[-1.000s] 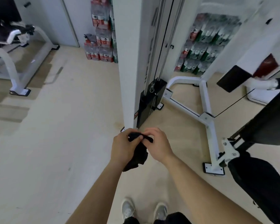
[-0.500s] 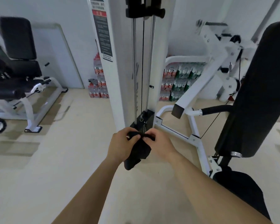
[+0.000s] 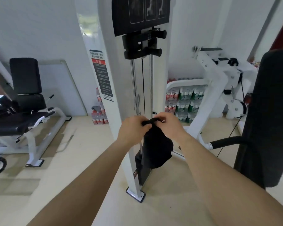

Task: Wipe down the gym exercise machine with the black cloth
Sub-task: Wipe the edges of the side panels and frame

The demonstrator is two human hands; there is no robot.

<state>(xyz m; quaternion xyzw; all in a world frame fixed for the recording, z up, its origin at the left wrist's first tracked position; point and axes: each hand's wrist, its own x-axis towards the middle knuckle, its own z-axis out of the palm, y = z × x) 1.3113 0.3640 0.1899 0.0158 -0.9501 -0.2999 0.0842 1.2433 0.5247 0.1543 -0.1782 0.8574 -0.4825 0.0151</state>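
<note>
A black cloth (image 3: 157,149) hangs in front of me, pinched along its top edge by both hands. My left hand (image 3: 133,129) grips the left end and my right hand (image 3: 169,124) grips the right end, knuckles facing each other. Just behind them rises the white exercise machine tower (image 3: 114,88) with chrome guide rods (image 3: 134,88), a black weight carriage (image 3: 143,44) near the top and a black weight stack low down, partly hidden by the cloth. The cloth does not touch the tower.
A tall black pad (image 3: 268,115) of the machine stands close at right, with a black handle bar (image 3: 225,141) beside it. A black-seated bench machine (image 3: 21,111) is at left. Packs of bottles (image 3: 185,101) line the back wall. Beige floor (image 3: 72,160) lies open at left.
The view has tilted upward, from the floor and my shoes to the tower's upper part. Both hands keep their grip on the cloth, held a little higher against the tower.
</note>
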